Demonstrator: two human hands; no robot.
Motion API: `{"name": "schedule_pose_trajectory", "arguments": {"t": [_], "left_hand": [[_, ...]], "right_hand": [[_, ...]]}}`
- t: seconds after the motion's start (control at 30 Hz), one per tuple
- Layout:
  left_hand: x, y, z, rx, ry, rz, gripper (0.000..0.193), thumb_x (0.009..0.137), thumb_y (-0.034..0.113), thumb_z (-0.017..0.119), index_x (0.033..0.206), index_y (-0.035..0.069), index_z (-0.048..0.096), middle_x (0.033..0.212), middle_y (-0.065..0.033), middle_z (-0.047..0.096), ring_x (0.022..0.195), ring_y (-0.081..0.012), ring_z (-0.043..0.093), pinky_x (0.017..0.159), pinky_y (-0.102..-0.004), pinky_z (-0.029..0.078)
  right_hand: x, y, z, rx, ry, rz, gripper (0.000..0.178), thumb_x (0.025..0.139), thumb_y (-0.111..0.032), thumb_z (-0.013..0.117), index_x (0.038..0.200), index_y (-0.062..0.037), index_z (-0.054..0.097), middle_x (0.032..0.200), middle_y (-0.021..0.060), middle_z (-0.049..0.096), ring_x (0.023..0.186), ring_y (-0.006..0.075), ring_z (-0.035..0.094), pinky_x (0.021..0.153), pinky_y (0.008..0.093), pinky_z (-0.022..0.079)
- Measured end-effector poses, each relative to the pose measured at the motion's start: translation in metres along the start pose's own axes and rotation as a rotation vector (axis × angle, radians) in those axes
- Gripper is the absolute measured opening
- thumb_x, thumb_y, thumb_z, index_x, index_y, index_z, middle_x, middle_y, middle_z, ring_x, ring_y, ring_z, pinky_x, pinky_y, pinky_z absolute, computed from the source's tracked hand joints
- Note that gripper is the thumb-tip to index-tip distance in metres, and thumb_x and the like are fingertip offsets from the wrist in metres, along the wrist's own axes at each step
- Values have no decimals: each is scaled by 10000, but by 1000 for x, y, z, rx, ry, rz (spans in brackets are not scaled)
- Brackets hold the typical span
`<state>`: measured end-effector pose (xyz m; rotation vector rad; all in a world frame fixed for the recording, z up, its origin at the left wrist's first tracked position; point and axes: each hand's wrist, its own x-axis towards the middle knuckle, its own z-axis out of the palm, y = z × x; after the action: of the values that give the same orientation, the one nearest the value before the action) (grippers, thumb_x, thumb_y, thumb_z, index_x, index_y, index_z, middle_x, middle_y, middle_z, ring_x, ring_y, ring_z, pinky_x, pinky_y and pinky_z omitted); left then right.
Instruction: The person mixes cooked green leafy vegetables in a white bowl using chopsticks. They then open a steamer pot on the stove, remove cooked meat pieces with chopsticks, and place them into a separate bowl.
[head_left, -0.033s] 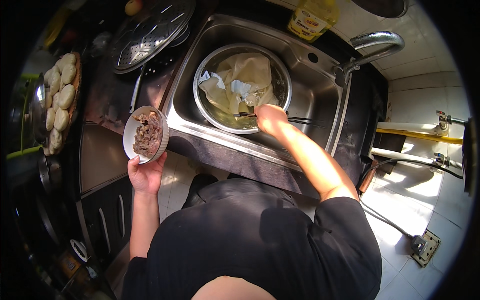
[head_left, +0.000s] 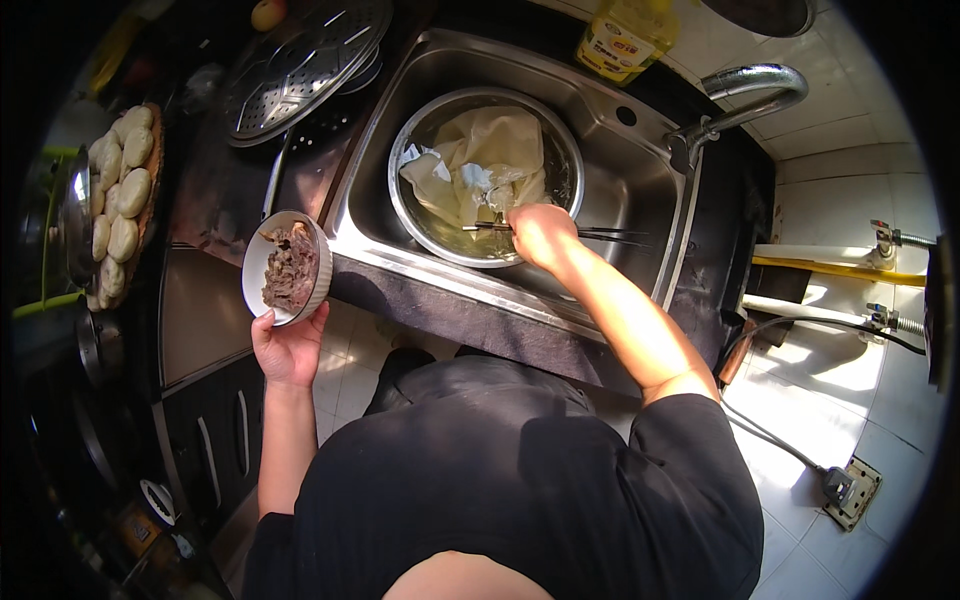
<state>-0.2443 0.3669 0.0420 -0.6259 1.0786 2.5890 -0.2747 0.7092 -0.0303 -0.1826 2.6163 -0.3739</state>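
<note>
My left hand (head_left: 289, 350) grips the lower edge of a white ribbed bowl (head_left: 322, 285), which is tilted and holds chopped brownish meat (head_left: 291, 268). The bowl is beside the counter's front edge, left of the sink. My right hand (head_left: 541, 234) is closed round a pair of dark chopsticks (head_left: 610, 237) at the near right rim of a round metal basin (head_left: 396, 205). In the basin a pale cream cloth (head_left: 490, 145) lies bunched in yellowish liquid. Whether my right fingers also touch the cloth is hidden.
The basin stands in a steel sink (head_left: 625, 190) with a curved faucet (head_left: 760, 78). A yellow liquid bottle (head_left: 625, 40) is behind it. On the left counter lie a perforated steamer tray (head_left: 300, 75) and a board of pale dough buns (head_left: 132, 180). A cabled plug (head_left: 838, 488) is at lower right.
The bowl in my left hand has shifted slightly left. My right hand stays at the basin rim, the chopsticks have turned a little, and the wet cloth's folds and glints have changed.
</note>
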Motion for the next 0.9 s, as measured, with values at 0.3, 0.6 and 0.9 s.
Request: {"name": "schedule_pose_trajectory", "arguments": {"t": [0.3,0.6,0.9], "left_hand": [[1,31,-39,-48,-33,-16,553,677,224,513,1183,63,361,1144,-110,444,1010,-267,465,821,-430,431],[-43,44,-49,8,-4,-10,623,671,277,503,1224,64,310,1167,-123,436,1037,-279,467,822,-445,441],[-95,20,-64,-145,-53,95,579,686,190,519,1215,42,333,1168,-123,449,1065,-266,452,897,-453,369]], "right_hand": [[-14,-33,-111,198,499,133,218,704,-116,503,900,-77,589,806,157,584,782,308,560,680,365,444],[-26,-5,-108,-26,518,474,251,743,-235,504,914,-67,579,883,136,593,838,316,553,734,387,437],[-28,132,-98,-239,746,645,262,770,-210,472,948,-36,554,986,171,517,870,332,525,730,402,433]]}}
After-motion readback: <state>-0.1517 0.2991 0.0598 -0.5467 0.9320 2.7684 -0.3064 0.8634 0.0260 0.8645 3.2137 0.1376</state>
